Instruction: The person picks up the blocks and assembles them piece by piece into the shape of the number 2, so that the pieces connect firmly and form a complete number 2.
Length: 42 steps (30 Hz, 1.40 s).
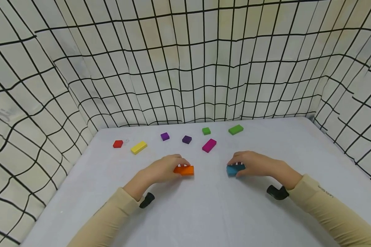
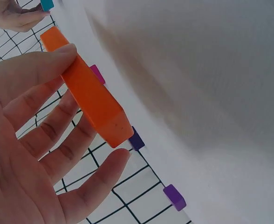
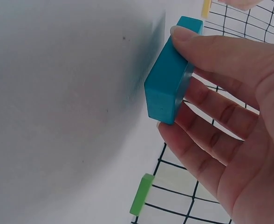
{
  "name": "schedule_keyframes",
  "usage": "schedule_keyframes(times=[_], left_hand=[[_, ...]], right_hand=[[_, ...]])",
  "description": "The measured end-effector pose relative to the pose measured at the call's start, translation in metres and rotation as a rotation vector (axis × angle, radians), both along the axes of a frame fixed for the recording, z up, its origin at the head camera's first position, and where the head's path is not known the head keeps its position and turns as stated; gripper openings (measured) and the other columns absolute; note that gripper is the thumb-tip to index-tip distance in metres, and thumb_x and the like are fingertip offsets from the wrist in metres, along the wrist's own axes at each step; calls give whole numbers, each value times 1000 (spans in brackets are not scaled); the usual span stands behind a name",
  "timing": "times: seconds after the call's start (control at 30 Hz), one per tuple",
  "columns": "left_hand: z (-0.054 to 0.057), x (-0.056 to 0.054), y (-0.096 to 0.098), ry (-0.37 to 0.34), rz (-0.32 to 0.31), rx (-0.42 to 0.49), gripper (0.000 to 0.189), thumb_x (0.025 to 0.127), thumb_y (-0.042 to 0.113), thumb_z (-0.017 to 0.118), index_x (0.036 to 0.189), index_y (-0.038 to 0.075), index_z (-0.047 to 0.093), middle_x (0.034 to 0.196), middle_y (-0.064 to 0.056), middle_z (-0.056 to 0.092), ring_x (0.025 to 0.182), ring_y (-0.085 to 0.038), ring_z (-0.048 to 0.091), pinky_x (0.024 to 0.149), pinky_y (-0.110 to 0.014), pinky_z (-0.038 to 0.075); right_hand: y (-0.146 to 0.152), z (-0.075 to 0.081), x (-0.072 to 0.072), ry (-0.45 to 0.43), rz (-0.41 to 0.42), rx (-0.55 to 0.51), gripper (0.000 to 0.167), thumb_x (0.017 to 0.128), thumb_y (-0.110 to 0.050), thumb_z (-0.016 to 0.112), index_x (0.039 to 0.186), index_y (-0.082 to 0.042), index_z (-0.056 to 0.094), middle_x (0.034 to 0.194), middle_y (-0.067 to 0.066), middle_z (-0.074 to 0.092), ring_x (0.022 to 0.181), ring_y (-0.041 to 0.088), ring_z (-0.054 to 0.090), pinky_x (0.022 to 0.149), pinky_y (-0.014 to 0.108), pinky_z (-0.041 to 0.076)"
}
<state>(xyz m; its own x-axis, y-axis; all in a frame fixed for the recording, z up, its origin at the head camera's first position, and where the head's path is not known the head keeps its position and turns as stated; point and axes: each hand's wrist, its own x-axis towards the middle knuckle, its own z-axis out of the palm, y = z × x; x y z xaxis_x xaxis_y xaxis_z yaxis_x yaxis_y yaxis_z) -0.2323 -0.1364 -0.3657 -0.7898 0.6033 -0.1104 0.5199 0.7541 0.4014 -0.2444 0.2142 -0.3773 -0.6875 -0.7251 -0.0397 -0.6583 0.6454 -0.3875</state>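
My left hand (image 1: 166, 168) pinches an orange block (image 1: 185, 170) between thumb and fingers, close over the white table. In the left wrist view the thumb presses one long face of the orange block (image 2: 88, 91), and the little finger stands off its end. A blue block (image 1: 234, 169) is held by my right hand (image 1: 254, 164), a short way to the right of the orange one. The right wrist view shows the thumb on one side of the blue block (image 3: 167, 70) and the fingers behind it.
Behind the hands lie a magenta block (image 1: 209, 145), a yellow block (image 1: 138, 147), a red block (image 1: 117, 144), two purple blocks (image 1: 187, 139) and two green blocks (image 1: 236, 129). A black net (image 1: 185, 72) over white walls borders the back and sides of the table (image 1: 191, 219).
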Motion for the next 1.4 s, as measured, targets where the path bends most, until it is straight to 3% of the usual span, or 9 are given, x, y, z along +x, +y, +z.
schedule_keyframes(times=[0.63, 1.4], left_hand=[[-4, 9, 18, -7, -65, -8, 36, 91, 7, 76, 126, 13, 72, 112, 2, 65, 104, -18, 61, 95, -38, 53], [-7, 9, 41, -25, -77, -27, 37, 91, 12, 77, 127, 15, 72, 113, 2, 66, 104, -17, 61, 94, -36, 54]], right_hand=[[-20, 3, 5, -28, -6, 12, 42, 87, -19, 84, 126, -9, 72, 110, -3, 65, 100, 16, 61, 90, 34, 56], [-39, 0, 10, -20, 21, 19, 39, 86, -18, 85, 123, -8, 74, 106, -5, 65, 96, 14, 60, 89, 32, 55]])
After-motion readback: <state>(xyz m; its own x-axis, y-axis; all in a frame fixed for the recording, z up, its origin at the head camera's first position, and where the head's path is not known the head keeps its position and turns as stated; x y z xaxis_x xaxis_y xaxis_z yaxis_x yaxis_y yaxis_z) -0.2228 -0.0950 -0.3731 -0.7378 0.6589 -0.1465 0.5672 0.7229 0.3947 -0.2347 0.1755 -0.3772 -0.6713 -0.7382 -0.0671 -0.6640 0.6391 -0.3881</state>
